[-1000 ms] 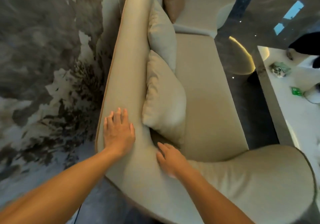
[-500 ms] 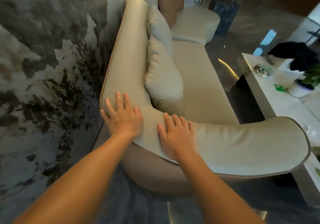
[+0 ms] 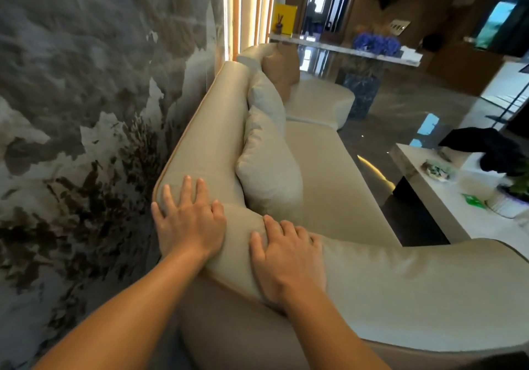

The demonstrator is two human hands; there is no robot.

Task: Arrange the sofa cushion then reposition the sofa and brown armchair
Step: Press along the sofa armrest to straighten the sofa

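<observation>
A long beige sofa [image 3: 329, 175] runs away from me along the marbled wall. Both my hands lie flat on its near rounded corner: my left hand [image 3: 189, 221] on top of the backrest by the wall, my right hand [image 3: 286, 258] where the backrest bends into the armrest. Neither hand grips anything. A beige cushion [image 3: 269, 169] leans against the backrest just beyond my hands, a second beige cushion [image 3: 264, 98] stands behind it, and a brown cushion [image 3: 282, 65] is at the far end. No brown armchair can be made out.
The marbled wall [image 3: 86, 112] is tight against the sofa's left side. A white low table [image 3: 458, 206] with a black cloth, a potted plant and small items stands to the right. Glossy dark floor [image 3: 400, 106] stretches beyond, toward a counter with blue flowers [image 3: 375, 45].
The view has tilted up and drawn back, showing the room beyond. My hands have slid toward the sofa's near corner, with my right hand moving up onto the curved top edge.
</observation>
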